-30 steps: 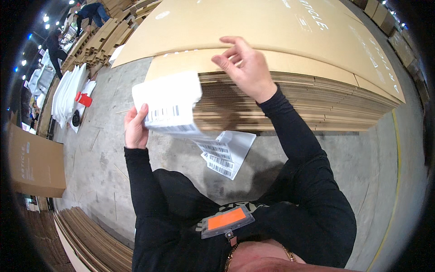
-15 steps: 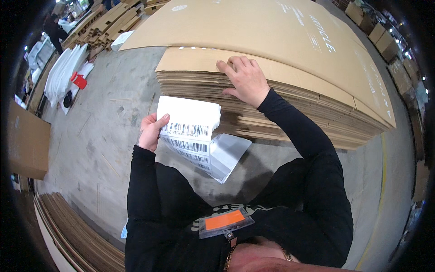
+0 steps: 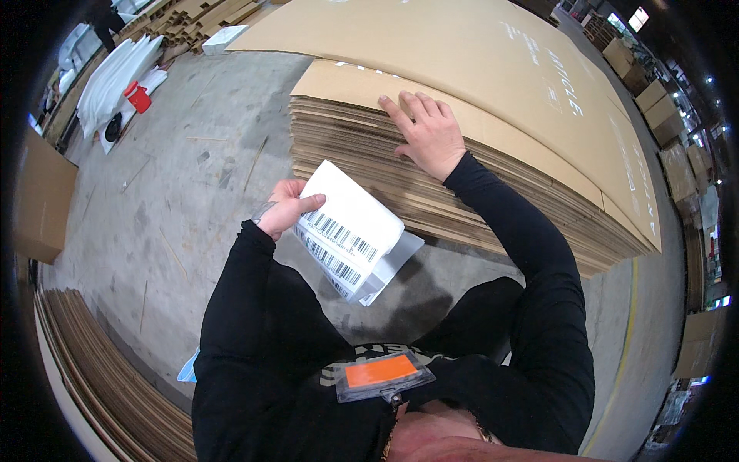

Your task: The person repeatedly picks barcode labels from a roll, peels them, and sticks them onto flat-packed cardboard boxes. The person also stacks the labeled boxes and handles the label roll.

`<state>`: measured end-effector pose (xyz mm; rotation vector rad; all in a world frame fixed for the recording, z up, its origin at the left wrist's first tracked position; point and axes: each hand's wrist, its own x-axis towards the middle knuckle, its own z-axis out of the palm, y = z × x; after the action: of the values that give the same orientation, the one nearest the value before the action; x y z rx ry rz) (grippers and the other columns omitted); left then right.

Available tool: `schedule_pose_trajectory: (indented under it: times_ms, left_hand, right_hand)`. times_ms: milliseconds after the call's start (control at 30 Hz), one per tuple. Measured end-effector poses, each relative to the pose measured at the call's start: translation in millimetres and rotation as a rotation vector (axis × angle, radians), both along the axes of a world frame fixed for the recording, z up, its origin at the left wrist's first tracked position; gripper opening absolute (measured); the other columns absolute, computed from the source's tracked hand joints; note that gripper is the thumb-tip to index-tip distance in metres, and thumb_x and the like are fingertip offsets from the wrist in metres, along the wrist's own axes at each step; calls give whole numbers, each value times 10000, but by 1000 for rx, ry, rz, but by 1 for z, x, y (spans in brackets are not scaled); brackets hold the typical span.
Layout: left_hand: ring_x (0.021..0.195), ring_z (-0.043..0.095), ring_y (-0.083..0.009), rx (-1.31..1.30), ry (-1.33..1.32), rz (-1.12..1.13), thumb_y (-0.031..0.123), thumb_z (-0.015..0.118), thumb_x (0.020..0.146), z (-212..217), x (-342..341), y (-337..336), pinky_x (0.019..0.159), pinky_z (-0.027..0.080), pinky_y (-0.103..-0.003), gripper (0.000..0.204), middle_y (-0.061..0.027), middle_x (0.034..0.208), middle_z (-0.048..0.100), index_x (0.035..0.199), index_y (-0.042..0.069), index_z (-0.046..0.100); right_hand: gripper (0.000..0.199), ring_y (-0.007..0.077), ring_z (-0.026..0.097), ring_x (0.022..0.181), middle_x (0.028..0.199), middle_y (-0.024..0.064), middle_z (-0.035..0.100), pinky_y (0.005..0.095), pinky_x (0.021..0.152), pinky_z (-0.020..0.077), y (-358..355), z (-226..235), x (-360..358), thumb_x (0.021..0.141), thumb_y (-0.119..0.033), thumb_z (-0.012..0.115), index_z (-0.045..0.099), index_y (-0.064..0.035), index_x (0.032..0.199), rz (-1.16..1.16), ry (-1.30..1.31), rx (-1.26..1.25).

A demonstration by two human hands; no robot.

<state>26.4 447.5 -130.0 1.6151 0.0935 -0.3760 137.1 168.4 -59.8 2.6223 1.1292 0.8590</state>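
Note:
A strip of white barcode labels [image 3: 350, 208] is pinched at its left edge by my left hand [image 3: 290, 208], thumb on top. The strip hangs down in folds, with shiny backing paper showing below. My right hand [image 3: 431, 135] lies with its fingers spread on the near edge of a tall stack of flat cardboard sheets [image 3: 354, 135]; it holds nothing. The label strip is just in front of the stack's near side.
A large printed cardboard sheet [image 3: 462, 46] covers the stack's top. On the floor at the far left are white foam sheets [image 3: 115, 77] and a red container [image 3: 137, 97]. A brown box [image 3: 46, 196] stands left; more flat cardboard [image 3: 115, 385] lies lower left.
The label strip has tilted, its right side swinging down, and my left hand has shifted slightly right. My right hand remains on the stack's edge; the view has turned a little.

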Motion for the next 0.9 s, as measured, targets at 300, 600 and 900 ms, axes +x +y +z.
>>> schedule_pose_trajectory:
  times_ms: [300, 600, 900]
  left_hand:
    - [800, 669, -136, 40, -2, 22, 151, 699, 889, 11, -4, -3, 755, 507, -287, 273, -89, 919, 727, 1072, -50, 678]
    - [819, 681, -174, 68, -17, 28, 155, 701, 878, 1, -1, 1, 764, 519, -313, 295, -121, 939, 726, 1074, -64, 681]
    - [808, 664, -131, 36, -31, 21, 157, 695, 897, 1, -2, 0, 762, 508, -286, 286, -93, 934, 729, 1097, -48, 681]
  right_hand:
    - [990, 260, 507, 1144, 1213, 87, 507, 391, 874, 429, 5, 0, -1, 590, -382, 862, 397, -210, 1447, 12, -25, 28]
    - [1027, 272, 486, 1230, 1291, 105, 515, 401, 971, 412, 10, 5, -3, 605, -424, 850, 357, -236, 1486, -12, 28, -4]
    - [895, 276, 515, 1191, 1255, 105, 526, 399, 915, 443, 3, 2, 2, 715, -477, 778, 369, -236, 1474, 25, -11, -42]
